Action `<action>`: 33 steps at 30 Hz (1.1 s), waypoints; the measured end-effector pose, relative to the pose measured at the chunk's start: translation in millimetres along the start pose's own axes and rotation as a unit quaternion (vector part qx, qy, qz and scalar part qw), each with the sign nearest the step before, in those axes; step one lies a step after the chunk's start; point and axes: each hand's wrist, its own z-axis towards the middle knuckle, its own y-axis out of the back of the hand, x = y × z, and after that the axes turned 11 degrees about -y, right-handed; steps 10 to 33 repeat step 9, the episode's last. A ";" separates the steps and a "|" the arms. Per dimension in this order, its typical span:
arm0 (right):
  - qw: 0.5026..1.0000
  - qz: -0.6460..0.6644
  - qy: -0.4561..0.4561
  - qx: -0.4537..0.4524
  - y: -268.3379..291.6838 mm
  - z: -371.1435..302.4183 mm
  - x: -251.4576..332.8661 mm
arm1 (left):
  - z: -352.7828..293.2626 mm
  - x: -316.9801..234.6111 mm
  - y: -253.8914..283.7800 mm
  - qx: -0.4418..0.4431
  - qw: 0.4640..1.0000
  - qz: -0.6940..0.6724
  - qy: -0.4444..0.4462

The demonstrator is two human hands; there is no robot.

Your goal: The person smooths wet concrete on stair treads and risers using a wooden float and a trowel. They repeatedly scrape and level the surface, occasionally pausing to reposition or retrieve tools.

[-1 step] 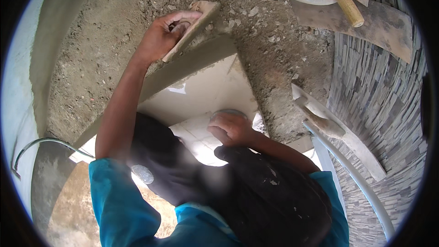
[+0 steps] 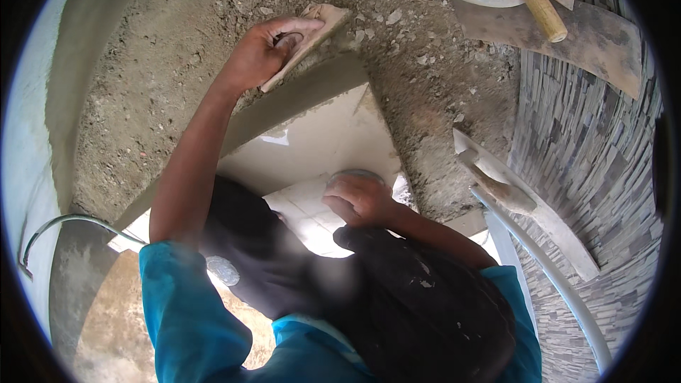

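Observation:
My left hand (image 2: pixel 262 57) is closed on a pale, flat hand float (image 2: pixel 306 44). The float's long edge lies along the top of a smooth grey mortar edge (image 2: pixel 301 98), beside rough rubble and soil. Bent in a loose fist, my right hand (image 2: pixel 360 198) rests low over the pale step tile (image 2: pixel 319 135), close to my knee. A rounded grey rim (image 2: pixel 358 172) shows just beyond its knuckles; most of that thing is hidden under the hand, so its kind cannot be made out.
A long trowel (image 2: pixel 528 206) leans along the stone-clad wall (image 2: pixel 582 142) at the right, near a pale blue pipe (image 2: pixel 560 284). At the far right lie a wooden-handled tool (image 2: pixel 532 0) and a metal sheet (image 2: pixel 560 39). A thin hose (image 2: pixel 78 218) curves at the left.
My left hand and the float have slid slightly to the right along the mortar edge. My right hand has stayed where it was.

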 end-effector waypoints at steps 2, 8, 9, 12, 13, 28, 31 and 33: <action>1.000 -0.010 0.011 -0.010 1.7 0.0 -1.4 | 14.5 13.8 -14.8 0.034 0.998 0.035 -0.029; 0.999 -0.019 0.023 -0.019 3.4 6.5 -9.3 | 35.9 22.6 -39.9 0.124 0.991 0.041 -0.038; 0.999 -0.020 0.020 -0.018 3.7 6.1 -10.2 | 36.2 23.0 -41.1 0.137 0.989 0.036 -0.038; 0.999 -0.020 0.020 -0.018 3.7 6.1 -10.2 | 36.2 23.0 -41.1 0.137 0.989 0.036 -0.038; 0.999 -0.020 0.020 -0.018 3.7 6.1 -10.2 | 36.2 23.0 -41.1 0.137 0.989 0.036 -0.038; 0.999 -0.020 0.020 -0.018 3.7 6.1 -10.2 | 36.2 23.0 -41.1 0.137 0.989 0.036 -0.038; 0.999 -0.020 0.020 -0.018 3.7 6.1 -10.2 | 36.2 23.0 -41.1 0.137 0.989 0.036 -0.038; 0.999 -0.020 0.020 -0.018 3.7 6.1 -10.2 | 36.2 23.0 -41.1 0.137 0.989 0.036 -0.038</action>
